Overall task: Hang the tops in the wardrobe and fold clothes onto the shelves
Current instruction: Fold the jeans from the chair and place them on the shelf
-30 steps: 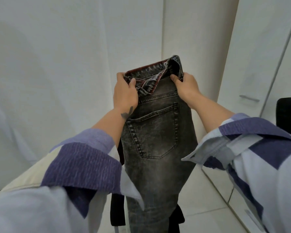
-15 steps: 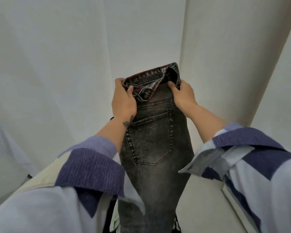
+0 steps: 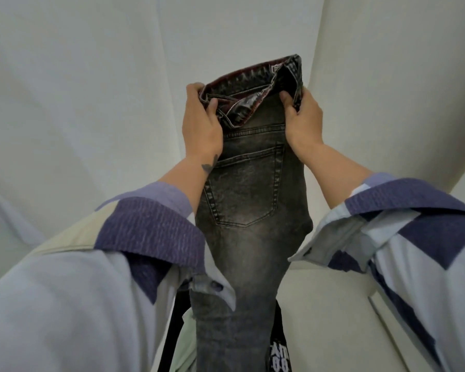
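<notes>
Left hand (image 3: pixel 202 124) pinching the near left corner of the waistband, thumb over the hem. Jeans (image 3: pixel 250 210) held up mid-air between both arms, legs hanging straight, likely to align them for folding. Right hand (image 3: pixel 304 116) gripping the right corner, keeping the band taut.

This looks like a room in a home, probably a bedroom or dressing area. Plain white panels (image 3: pixel 78 103) fill the view on every side, meeting at tall vertical seams like wardrobe doors or walls. A pair of faded dark jeans (image 3: pixel 250 205) is held up before them, and more clothing, a black garment with white lettering (image 3: pixel 278 358), hangs below.
</notes>
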Motion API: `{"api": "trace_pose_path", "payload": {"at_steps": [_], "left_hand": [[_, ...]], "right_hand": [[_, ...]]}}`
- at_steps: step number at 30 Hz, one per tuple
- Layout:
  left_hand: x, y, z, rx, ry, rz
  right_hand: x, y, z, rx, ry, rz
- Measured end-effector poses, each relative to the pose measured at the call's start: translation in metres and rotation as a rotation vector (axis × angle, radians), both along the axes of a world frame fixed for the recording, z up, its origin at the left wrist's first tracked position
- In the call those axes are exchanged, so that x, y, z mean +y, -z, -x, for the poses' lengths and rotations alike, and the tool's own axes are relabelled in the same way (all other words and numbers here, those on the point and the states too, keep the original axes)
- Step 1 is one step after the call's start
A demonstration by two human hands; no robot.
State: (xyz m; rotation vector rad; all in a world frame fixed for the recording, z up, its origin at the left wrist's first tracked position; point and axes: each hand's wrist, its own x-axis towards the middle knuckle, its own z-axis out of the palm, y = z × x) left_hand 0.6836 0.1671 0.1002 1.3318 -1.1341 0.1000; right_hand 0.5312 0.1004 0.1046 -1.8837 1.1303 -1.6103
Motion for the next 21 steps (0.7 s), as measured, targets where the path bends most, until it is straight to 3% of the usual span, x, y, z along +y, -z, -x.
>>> {"api": "trace_pose_path", "payload": {"at_steps": [10, 21], "left_hand": [[0.056, 0.094, -0.010, 0.042, 0.056, -0.320], [0.221, 0.181, 0.010, 0.027, 0.242, -0.542]], "right_hand": [[0.057, 0.097, 0.009, 0.085, -0.095, -0.254], [0.220, 0.184, 0.047, 0.204, -0.043, -0.501]]}}
